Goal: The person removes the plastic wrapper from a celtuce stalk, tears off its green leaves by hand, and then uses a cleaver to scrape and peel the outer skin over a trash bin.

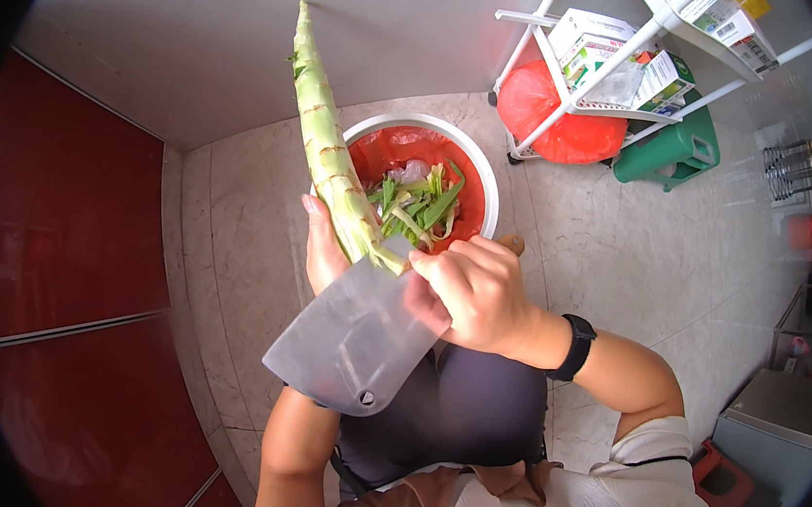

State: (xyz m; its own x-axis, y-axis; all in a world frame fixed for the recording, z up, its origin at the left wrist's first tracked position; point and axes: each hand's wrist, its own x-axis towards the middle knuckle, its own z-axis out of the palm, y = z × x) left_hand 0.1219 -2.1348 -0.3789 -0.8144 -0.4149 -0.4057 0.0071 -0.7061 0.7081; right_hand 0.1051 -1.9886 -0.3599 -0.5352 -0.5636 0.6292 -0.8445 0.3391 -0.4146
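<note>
My left hand (324, 247) is wrapped around the thick lower part of a long, pale green celtuce stem (326, 136), which points up and to the left. Ring-like leaf scars run along it, and strips hang loose at its cut lower end. In my right hand (479, 290) is a cleaver, its broad metal blade (350, 343) lying across the stem's lower end. The butt of its wooden handle (512, 244) shows beyond my knuckles. Beneath the stem stands a white-rimmed bin (491, 188) lined with a red plastic bag, holding green leaves and peelings (421, 207).
Against the grey wall (427, 35) stands a white wheeled rack (542, 54) with boxes and a full red bag (572, 123). A green plastic stool (668, 154) is beside it. Red glossy cabinet doors (73, 207) line the left. My knees (487, 401) are just below the cleaver.
</note>
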